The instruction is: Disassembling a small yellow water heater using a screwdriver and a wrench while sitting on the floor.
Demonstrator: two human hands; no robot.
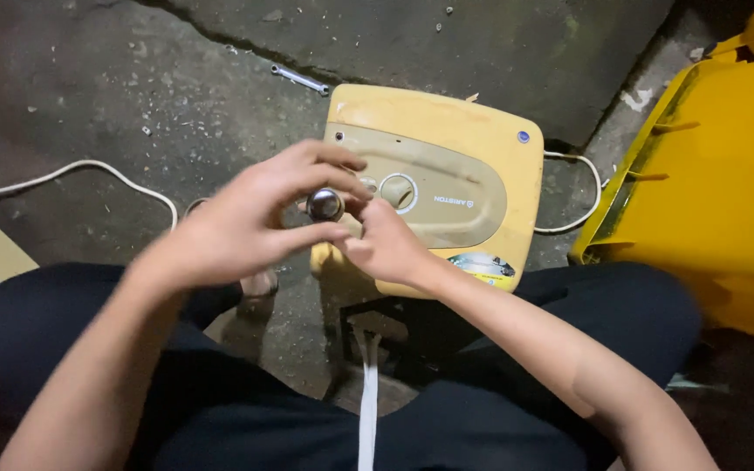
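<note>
Above a yellowed, square plastic water heater casing [447, 174] lying flat on the rough concrete floor [89, 96], the left hand [246, 222] and right hand [386, 240] meet around a small round shiny metal knob [325, 204]. Left fingers [329, 157] curl over and under the knob, pinching it; right fingers are closed against its side, touching it. The knob sits just beside a round white dial [398, 192] on the casing's beige front panel. A white power cable [71, 170] trails across the floor at left, a small silver spanner [300, 79] lies beyond the casing, and a bright yellow plastic bin [717, 183] stands at right
</note>
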